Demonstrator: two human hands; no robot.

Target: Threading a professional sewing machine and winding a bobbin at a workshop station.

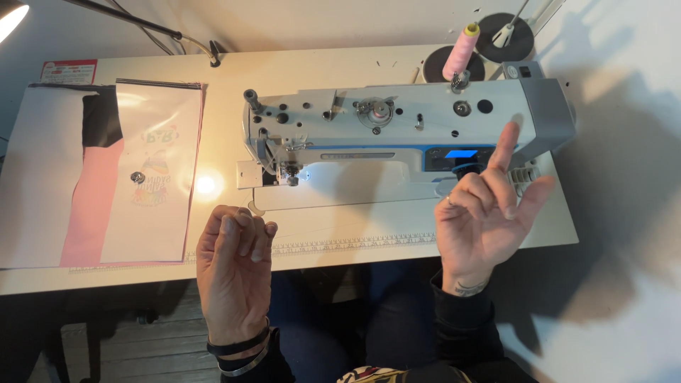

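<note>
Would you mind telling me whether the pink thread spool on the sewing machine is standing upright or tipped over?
Upright. The pink thread spool stands on its stand behind the sewing machine, yellow top uppermost.

A small rectangular screen (461, 154) glows bright blue on the dark control panel (457, 159) at the sewing machine's front right. At the table's far left corner lies a label (68, 71) — rectangular, red and white.
</note>
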